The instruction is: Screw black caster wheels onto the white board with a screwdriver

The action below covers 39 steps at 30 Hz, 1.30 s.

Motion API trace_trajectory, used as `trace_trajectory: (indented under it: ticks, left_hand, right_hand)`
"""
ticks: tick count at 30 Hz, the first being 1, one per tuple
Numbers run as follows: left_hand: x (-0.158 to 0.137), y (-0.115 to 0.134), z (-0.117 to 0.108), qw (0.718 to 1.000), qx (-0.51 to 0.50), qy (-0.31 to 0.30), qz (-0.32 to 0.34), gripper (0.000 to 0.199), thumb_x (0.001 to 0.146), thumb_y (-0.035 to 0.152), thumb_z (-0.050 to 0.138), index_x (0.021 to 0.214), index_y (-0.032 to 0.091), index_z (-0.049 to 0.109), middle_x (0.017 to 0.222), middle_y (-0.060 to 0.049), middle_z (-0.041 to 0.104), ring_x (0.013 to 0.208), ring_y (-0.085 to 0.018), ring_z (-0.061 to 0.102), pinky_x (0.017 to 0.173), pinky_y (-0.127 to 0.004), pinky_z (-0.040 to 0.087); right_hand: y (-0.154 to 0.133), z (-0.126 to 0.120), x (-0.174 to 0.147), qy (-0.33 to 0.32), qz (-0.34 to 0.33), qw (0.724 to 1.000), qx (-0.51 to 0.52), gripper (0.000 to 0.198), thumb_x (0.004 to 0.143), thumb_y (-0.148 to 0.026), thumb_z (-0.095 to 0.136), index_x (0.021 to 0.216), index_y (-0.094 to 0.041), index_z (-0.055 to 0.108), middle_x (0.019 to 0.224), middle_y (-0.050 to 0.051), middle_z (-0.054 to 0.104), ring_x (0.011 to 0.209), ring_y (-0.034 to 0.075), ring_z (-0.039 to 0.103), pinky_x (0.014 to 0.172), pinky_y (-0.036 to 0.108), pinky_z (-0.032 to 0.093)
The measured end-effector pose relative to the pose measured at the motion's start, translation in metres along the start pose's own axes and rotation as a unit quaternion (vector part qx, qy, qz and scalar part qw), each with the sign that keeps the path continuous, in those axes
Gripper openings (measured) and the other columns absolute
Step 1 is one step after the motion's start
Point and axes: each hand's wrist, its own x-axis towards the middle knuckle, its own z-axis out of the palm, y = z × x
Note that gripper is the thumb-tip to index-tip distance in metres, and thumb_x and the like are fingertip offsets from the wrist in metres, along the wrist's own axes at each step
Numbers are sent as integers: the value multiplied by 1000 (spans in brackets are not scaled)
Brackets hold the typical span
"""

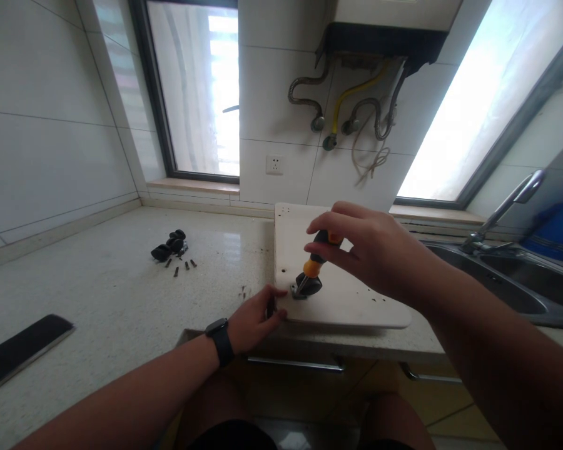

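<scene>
the right arm reaches in from the lower right, its forearm slanting up and the wrist bent so that the right hand (368, 244) hangs above a pale board (294, 240). its thumb and fingers are clamped on the handle of a black and orange screwdriver (312, 268), tilted, with the tip down at the metal plate (299, 294) of a black caster wheel (311, 285). that plate sits on the board near its near left corner, and the wheel stands close against the shaft.

the left arm comes from the lower left, a dark watch (219, 342) at the wrist. the left hand (251, 319) is at the board's left edge, forefinger and thumb apart beside the plate; whether the other fingers clamp the edge, one cannot tell.

the board lies flat on a speckled desk (122, 294). left of it are a cluster of black casters (169, 245) and several loose screws (186, 265), with a long dark strip (25, 350) farther left. a sink (511, 284) with a faucet (502, 212) is at the right.
</scene>
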Motion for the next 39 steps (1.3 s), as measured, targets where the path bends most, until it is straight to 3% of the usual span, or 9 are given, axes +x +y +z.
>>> trace_trajectory:
  ticks: [3, 9, 14, 17, 24, 28, 31, 36, 39]
  left_hand:
    - [0, 2, 0, 1000, 7, -3, 1, 50, 99, 59, 53, 131, 21, 53, 90, -1, 62, 77, -18, 57, 72, -34, 43]
    - [-1, 1, -1, 1000, 22, -2, -7, 52, 100, 61, 49, 132, 21, 52, 88, -1, 61, 75, -19, 56, 72, -35, 42]
    - [-1, 0, 0, 1000, 2, 3, -1, 51, 101, 60, 49, 135, 22, 50, 91, -1, 61, 74, -18, 56, 73, -35, 44]
    - [-1, 1, 1, 1000, 3, 7, 7, 51, 101, 59, 49, 135, 22, 50, 91, -1, 62, 77, -19, 57, 74, -35, 44]
    - [0, 0, 0, 1000, 14, 5, -3, 53, 100, 61, 47, 135, 21, 51, 88, 0, 59, 72, -17, 54, 71, -35, 42]
    - [0, 1, 1, 1000, 13, 5, -4, 53, 100, 62, 48, 135, 21, 50, 90, 0, 59, 73, -17, 54, 71, -34, 42]
    - [-1, 3, 1, 1000, 20, 2, -1, 52, 100, 61, 49, 134, 21, 51, 87, 0, 59, 74, -18, 55, 71, -34, 42]
    - [-1, 3, 0, 1000, 30, 6, -5, 53, 100, 61, 49, 134, 21, 52, 87, -1, 61, 77, -20, 57, 72, -35, 41]
    - [-1, 1, 1, 1000, 22, 17, 5, 53, 101, 61, 47, 135, 21, 52, 89, -1, 62, 79, -21, 57, 75, -37, 43]
  right_hand:
    - [-5, 1, 1, -5, 26, 996, -84, 33, 101, -47, 52, 99, -19, 70, 96, 9, 68, 72, 20, 62, 62, 33, 42]
    - [3, -10, -4, -95, -40, 990, 92, 51, 99, -28, 51, 149, -27, 45, 139, 11, 61, 113, 24, 65, 87, 37, 53]
    - [1, -5, 0, -40, -9, 999, -6, 33, 100, -49, 57, 118, -23, 65, 107, 9, 72, 83, 21, 66, 66, 33, 45]
    - [-6, -2, 1, -21, 43, 992, -121, 45, 99, -60, 52, 94, -18, 66, 80, 8, 69, 65, 21, 59, 57, 32, 33]
    - [-5, -16, -3, -68, -4, 998, 17, 42, 103, -33, 39, 141, -24, 55, 127, 11, 71, 93, 22, 68, 71, 34, 46]
    - [-4, -15, 4, -66, 28, 996, -53, 32, 104, -44, 47, 119, -24, 66, 105, 8, 75, 82, 23, 68, 63, 32, 41]
    - [-7, -11, 6, -74, 64, 981, -166, 45, 102, -58, 43, 96, -20, 68, 84, 9, 73, 71, 25, 65, 57, 33, 33]
    - [-6, -17, -4, -77, 17, 994, -76, 45, 100, -40, 45, 140, -22, 56, 129, 13, 69, 92, 27, 69, 67, 37, 45]
    - [-1, -22, -6, -114, -12, 993, 28, 45, 100, -34, 47, 144, -28, 52, 129, 9, 70, 94, 22, 69, 73, 35, 49]
